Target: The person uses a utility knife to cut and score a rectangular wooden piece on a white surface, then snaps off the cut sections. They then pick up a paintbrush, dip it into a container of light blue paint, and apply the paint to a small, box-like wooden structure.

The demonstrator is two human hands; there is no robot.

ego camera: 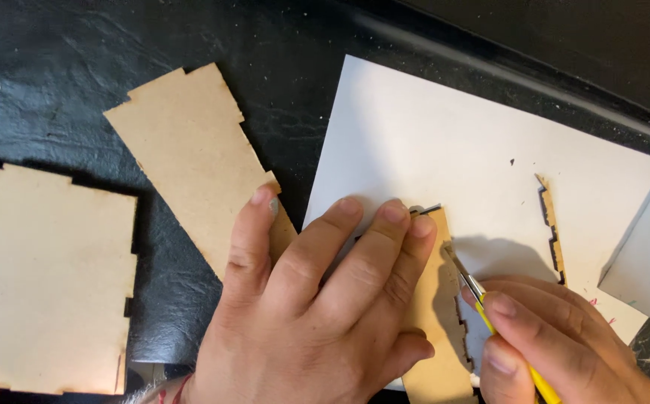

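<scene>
Left hand (317,299): fingers together, laid flat, pressed on the wooden panel (433,322) over the white paper (445,142)
Right hand (557,340): fingers pinched the yellow brush (489,314); bristles touched the panel's edge

A white sheet of paper (445,142) lies on the black table (56,67). On the sheet's lower part, the left hand (317,307) presses flat on a tan wooden panel with notched edges (433,314). Just right of it, the right hand (557,344) grips a thin yellow-handled brush (489,314), its tip touching the panel's upper right edge. A narrow notched wooden strip (553,228) rests farther right on the sheet. Off the sheet's left edge lie a tilted notched wooden panel (190,157) and a larger square wooden panel (41,277).
</scene>
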